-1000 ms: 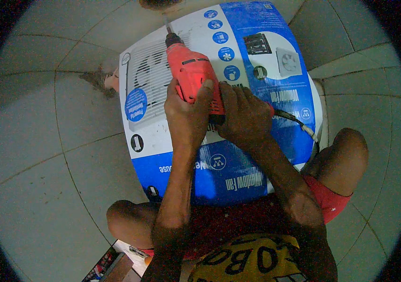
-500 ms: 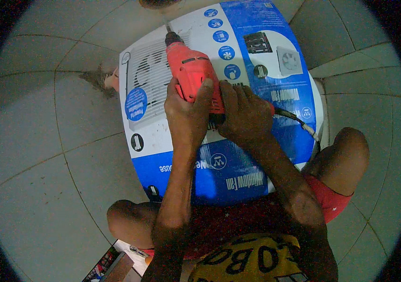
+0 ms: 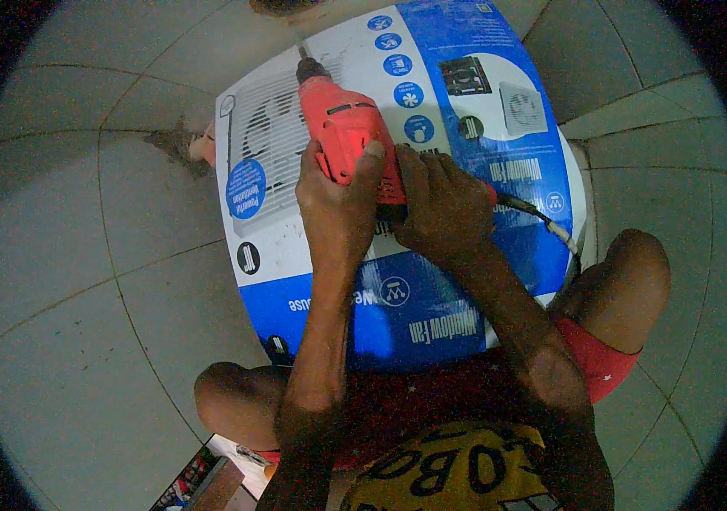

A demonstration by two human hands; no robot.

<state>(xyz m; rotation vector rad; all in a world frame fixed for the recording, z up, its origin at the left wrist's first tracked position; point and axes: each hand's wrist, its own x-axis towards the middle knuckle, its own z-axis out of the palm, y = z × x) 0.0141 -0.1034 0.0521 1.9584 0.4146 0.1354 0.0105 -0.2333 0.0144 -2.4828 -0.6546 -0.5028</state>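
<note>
Both of my hands grip a red corded power drill (image 3: 345, 115), which lies over a large blue and white fan carton (image 3: 449, 294). My left hand (image 3: 338, 196) wraps the left side of the drill's body, thumb on top. Around its rear and handle closes my right hand (image 3: 442, 204); the handle is mostly hidden under these fingers. The black chuck (image 3: 309, 67) holds a thin bit (image 3: 300, 44) pointing away from me, over the carton's far left edge toward the pale tiled surface beyond. Whether the bit's tip touches that surface, I cannot tell.
The drill's cord (image 3: 525, 207) runs right, with a pale taped section, over the carton's side. Dirt (image 3: 178, 145) marks the tiles left of the carton. A dark round object (image 3: 285, 6) is cut off at the top. My bent legs flank the carton; an open box (image 3: 197, 481) sits lower left.
The drill's front end has shifted very slightly to the left. Both hands keep the same hold, and the carton stays almost where it was.
</note>
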